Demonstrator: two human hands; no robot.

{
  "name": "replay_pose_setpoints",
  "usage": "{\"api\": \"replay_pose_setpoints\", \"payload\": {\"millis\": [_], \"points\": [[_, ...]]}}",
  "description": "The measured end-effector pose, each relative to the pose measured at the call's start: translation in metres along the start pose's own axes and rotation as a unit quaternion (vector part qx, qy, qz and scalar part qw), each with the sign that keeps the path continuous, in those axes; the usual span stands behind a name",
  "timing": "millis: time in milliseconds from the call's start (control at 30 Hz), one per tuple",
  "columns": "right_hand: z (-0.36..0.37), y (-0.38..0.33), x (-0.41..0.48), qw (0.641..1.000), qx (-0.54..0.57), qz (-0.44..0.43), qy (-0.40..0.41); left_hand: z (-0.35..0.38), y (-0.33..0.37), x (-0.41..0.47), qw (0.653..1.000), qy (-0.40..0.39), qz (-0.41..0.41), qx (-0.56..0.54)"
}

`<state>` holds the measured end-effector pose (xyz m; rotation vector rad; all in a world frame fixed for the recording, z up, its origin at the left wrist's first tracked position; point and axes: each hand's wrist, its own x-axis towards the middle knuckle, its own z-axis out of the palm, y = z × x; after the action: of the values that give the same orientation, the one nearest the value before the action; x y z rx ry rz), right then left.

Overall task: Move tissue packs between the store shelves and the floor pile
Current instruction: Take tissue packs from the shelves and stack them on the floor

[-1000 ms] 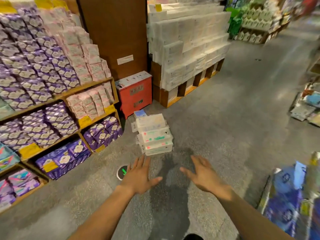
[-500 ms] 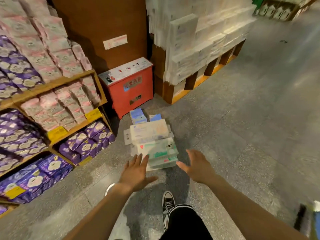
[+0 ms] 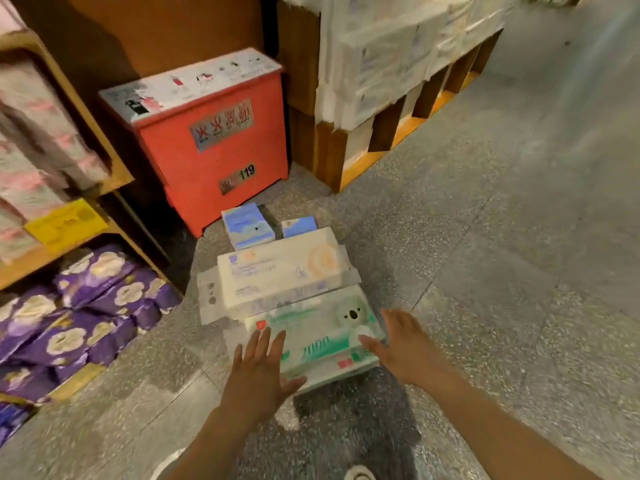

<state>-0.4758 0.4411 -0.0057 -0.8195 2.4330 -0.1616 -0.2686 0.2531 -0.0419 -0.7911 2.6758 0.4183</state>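
Note:
A floor pile of tissue packs lies in front of me. Its near pack is green and white with a koala print [image 3: 322,336]; a cream pack with an orange circle [image 3: 280,271] lies partly over its far side. Behind them stand two small blue packs [image 3: 247,226]. My left hand [image 3: 259,372] hovers open at the green pack's near left corner, fingers spread. My right hand [image 3: 403,344] is open at the pack's right end, thumb at its edge. Neither hand grips anything.
A red fire-equipment box [image 3: 214,140] stands behind the pile. Wooden shelves on the left hold pink packs [image 3: 31,161] above and purple packs [image 3: 86,317] below. A pallet of white wrapped tissue bundles [image 3: 391,57] stands at the back right. Grey floor [image 3: 502,254] stretches to the right.
I have stepped and leaned closer to the pile. Both open hands have come forward from short of the pile to the two sides of the green koala pack.

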Motion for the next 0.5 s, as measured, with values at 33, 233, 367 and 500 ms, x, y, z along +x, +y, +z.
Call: {"api": "replay_pose_setpoints", "payload": {"millis": [33, 233, 367, 500], "points": [[0.018, 0.004, 0.019, 1.000, 0.001, 0.002, 0.001, 0.019, -0.009, 0.016, 1.000, 0.010, -0.001, 0.002], [0.096, 0.021, 0.112, 1.000, -0.017, 0.003, 0.017, 0.118, -0.058, 0.087, 0.996, 0.090, 0.008, -0.017], [0.124, 0.028, 0.153, 0.999, 0.016, 0.035, 0.010, 0.156, -0.077, 0.116, 0.989, 0.126, -0.035, -0.064], [0.138, 0.032, 0.186, 0.997, 0.062, 0.054, 0.008, 0.167, -0.080, 0.131, 0.961, 0.156, -0.107, -0.200]]}}
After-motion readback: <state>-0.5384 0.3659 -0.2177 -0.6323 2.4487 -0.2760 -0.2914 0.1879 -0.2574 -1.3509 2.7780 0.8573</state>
